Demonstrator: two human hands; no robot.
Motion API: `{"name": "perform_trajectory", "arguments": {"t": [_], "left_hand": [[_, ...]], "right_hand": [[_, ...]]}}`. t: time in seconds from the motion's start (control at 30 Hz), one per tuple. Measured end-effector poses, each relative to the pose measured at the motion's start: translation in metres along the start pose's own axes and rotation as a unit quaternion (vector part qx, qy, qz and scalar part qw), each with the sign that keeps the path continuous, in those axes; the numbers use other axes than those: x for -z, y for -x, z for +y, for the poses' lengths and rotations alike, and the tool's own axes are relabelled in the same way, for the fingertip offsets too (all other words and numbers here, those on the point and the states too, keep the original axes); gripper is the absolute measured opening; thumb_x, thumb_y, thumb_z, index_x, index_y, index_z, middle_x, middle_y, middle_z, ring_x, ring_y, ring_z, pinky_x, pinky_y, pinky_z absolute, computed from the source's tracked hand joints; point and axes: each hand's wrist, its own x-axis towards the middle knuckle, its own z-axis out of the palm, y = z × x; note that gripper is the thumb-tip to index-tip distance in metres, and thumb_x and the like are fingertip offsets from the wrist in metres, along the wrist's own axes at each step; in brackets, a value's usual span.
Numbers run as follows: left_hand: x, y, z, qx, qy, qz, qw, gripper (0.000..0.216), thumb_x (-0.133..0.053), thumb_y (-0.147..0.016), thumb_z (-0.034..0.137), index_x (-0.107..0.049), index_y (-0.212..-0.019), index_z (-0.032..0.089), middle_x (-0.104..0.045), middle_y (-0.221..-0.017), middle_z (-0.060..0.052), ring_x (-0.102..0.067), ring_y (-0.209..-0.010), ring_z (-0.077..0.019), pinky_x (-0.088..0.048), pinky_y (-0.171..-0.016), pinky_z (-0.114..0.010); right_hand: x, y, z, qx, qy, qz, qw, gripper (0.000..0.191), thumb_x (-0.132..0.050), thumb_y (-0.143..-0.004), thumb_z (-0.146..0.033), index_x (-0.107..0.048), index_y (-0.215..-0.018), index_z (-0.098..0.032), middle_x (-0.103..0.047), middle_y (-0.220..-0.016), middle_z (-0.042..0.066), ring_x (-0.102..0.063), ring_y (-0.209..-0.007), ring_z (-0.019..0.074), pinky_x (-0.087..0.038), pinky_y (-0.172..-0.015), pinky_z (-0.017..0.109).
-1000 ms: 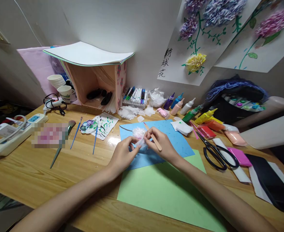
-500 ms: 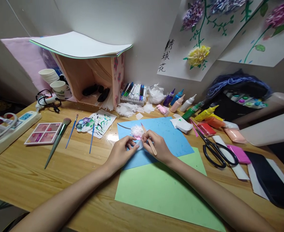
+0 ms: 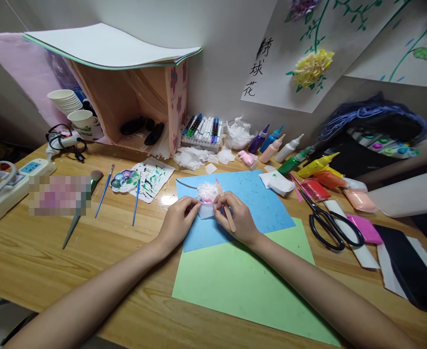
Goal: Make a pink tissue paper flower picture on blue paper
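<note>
Fingers of the right hand (image 3: 239,218) grip a flat tan wooden stick (image 3: 229,220) beside a small translucent white paper piece (image 3: 206,211); the left hand (image 3: 179,215) bends its fingers at the opposite edge, any pinch unclear. Just beyond lies a fluffy white paper pompom (image 3: 208,189), pink at its base, on a blue paper sheet (image 3: 267,201). Apparently the piece is being fitted there; the next move calls for light, even pressing.
</note>
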Motion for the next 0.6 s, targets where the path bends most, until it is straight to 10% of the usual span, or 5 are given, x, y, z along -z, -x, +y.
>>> {"name": "perform_trajectory", "arguments": {"t": [0.27,0.6], "left_hand": [[-0.002,-0.010,-0.007,0.010,-0.030,0.037,0.999,0.019,-0.048,-0.086,0.029,-0.062,-0.082,0.017,-0.063,-0.078,-0.002,-0.056,-0.071,-0.0141,-0.042,-0.066,-0.025],[-0.006,-0.013,-0.007,0.013,-0.040,0.039,0.998,0.018,-0.047,-0.087,0.028,-0.060,-0.083,0.017,-0.063,-0.076,-0.001,-0.054,-0.066,-0.0129,-0.040,-0.063,-0.025]], "right_hand": [[0.004,0.010,0.003,0.103,-0.037,-0.038,0.993,0.033,-0.022,-0.093,-0.027,-0.047,-0.073,-0.022,-0.050,-0.066,0.003,-0.046,-0.064,0.0178,-0.038,-0.067,0.033],[-0.002,0.006,0.004,0.056,0.043,-0.092,0.993,0.035,-0.022,-0.096,-0.030,-0.045,-0.070,-0.021,-0.048,-0.065,0.004,-0.043,-0.066,0.0183,-0.036,-0.067,0.034]]}}
